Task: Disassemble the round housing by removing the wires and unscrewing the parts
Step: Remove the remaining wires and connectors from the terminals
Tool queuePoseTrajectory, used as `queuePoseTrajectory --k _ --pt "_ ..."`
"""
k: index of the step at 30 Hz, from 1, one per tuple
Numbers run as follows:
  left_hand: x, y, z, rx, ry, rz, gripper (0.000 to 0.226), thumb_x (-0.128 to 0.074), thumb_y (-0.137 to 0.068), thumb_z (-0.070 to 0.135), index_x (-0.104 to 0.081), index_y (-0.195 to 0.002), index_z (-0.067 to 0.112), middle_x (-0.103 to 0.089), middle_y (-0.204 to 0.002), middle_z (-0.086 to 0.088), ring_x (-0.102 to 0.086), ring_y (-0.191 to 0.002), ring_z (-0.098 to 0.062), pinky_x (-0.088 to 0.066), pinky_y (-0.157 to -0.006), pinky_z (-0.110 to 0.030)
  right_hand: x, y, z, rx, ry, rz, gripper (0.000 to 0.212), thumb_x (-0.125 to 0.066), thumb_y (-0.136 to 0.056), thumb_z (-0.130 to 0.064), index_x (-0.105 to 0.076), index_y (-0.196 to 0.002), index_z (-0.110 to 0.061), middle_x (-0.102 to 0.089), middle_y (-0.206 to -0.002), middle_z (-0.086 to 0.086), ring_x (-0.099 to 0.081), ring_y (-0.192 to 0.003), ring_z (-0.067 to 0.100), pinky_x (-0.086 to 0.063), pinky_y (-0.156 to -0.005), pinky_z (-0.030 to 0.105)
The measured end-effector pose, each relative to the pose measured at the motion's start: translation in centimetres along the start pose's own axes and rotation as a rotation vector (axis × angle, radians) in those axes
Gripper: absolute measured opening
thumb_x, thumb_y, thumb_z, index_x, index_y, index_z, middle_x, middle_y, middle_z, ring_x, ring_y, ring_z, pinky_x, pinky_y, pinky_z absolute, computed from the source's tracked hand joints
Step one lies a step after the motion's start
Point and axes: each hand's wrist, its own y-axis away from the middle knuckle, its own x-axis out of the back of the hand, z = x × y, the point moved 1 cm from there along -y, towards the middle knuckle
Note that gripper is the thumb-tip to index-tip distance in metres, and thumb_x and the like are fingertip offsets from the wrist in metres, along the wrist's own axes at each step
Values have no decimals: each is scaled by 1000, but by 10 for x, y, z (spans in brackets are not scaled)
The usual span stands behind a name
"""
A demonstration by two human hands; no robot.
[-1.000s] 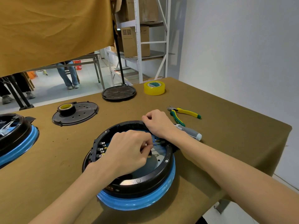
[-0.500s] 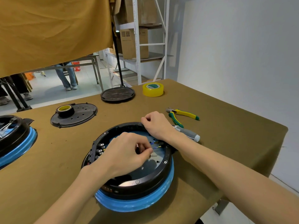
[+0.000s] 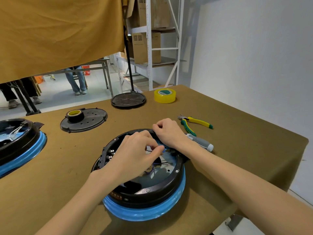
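The round housing (image 3: 147,190), black with a blue band round its base, sits on the counter (image 3: 237,150) directly under both your hands. Your left hand (image 3: 133,155) is curled over its open middle, thumb and fingertips pinched on a thin wire (image 3: 153,150) just beyond your knuckles. Your right hand (image 3: 169,131) is curled over the far rim; its fingers hide whatever they may be holding, so I cannot tell whether it grips a wire or only steadies the rim. More wires (image 3: 152,167) loop inside the housing just below your left fingertips.

Judging from this, you are on the wire stage and the rim screws, such as the one (image 3: 147,190) at the near edge, are still in.

What may go wrong: if you tug the wire by its insulation and not at its connector, it could snap or tear off the terminal. A sharp pull could also slide the housing toward you, since only your right hand appears to brace it. Your left palm covers most of the inside, so you may snag a neighbouring wire unseen.

The screwdriver (image 3: 200,143) lies just beyond your right wrist, close enough that your forearm could knock it. The pliers (image 3: 196,122) lie further out on the same side.
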Motion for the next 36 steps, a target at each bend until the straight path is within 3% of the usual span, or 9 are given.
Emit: queuePoseTrajectory --k 2,4,7,9,14,20,27,33,36 --pt "1 -7 0 13 7 13 7 -70 -92 42 -72 -92 36 -65 -79 16 -57 -77 -2 -49 -78 -33 0 -1 1 -10 -10 0 43 -50 -100 -22 -49 -59 -8 -45 -59 13 -40 -59 25 -30 -57 36" --pt "-1 -11 1 30 -5 -40 11 -75 -88 41 -68 -95 38 -64 -78 22 -55 -73 6 -44 -67 -23 0 -2 2 -26 -25 4 42 -48 -99 -20 -51 -59 -6 -50 -60 13 -44 -59 25 -35 -59 38" --pt "-7 -13 5 47 -78 -68 13 -77 -87 45 -65 -80 43 -58 -80 42 -53 -77 18 -29 -57 -12 -1 -3 4 -50 -53 23 41 -44 -100 -19 -61 -73 6 -67 -76 18 -59 -72 34 -48 -67 45" --pt "-11 -14 6 49 -106 -33 16 -76 -88 44 -65 -76 44 -60 -78 32 -54 -75 10 -27 -58 -11 -2 -5 5 -55 -71 35 40 -43 -100 -19 -67 -85 9 -71 -87 22 -64 -84 38 -51 -75 48" --pt "-13 -11 10 -24 -247 -1 17 -69 -93 41 -59 -80 42 -51 -78 21 -46 -70 6 -26 -62 -12 -3 -6 6 -42 -70 41 40 -44 -100 -18 -63 -81 12 -69 -87 26 -63 -84 40 -51 -73 48" --pt "-17 -9 9 -21 -228 -11 19 -67 -96 33 -55 -82 38 -54 -83 17 -49 -69 1 -33 -67 -18 -4 -6 7 -33 -40 42 39 -46 -99 -18 -49 -62 -5 -54 -64 19 -45 -59 25 -39 -58 40" --pt "-20 -10 7 -19 -198 4 19 -70 -95 30 -59 -80 36 -55 -80 18 -50 -69 1 -37 -86 -26 -3 -7 7 -32 -37 23 38 -46 -99 -18 -48 -62 -7 -47 -60 10 -40 -55 21 -32 -55 36" --pt "-15 -17 4 7 -155 -103 9 -70 -96 32 -73 -88 30 -62 -76 17 -55 -66 5 -35 -63 -10 -5 -6 7 -35 -30 24 38 -46 -98 -18 -53 -63 -5 -51 -62 14 -44 -58 23 -35 -58 36" --pt "-10 -25 6 10 -161 -182 10 -69 -97 27 -77 -92 27 -69 -76 12 -61 -69 1 -38 -59 -11 -5 -7 6 -45 -41 12 37 -47 -99 -18 -56 -65 -5 -53 -65 14 -47 -62 24 -38 -61 37"
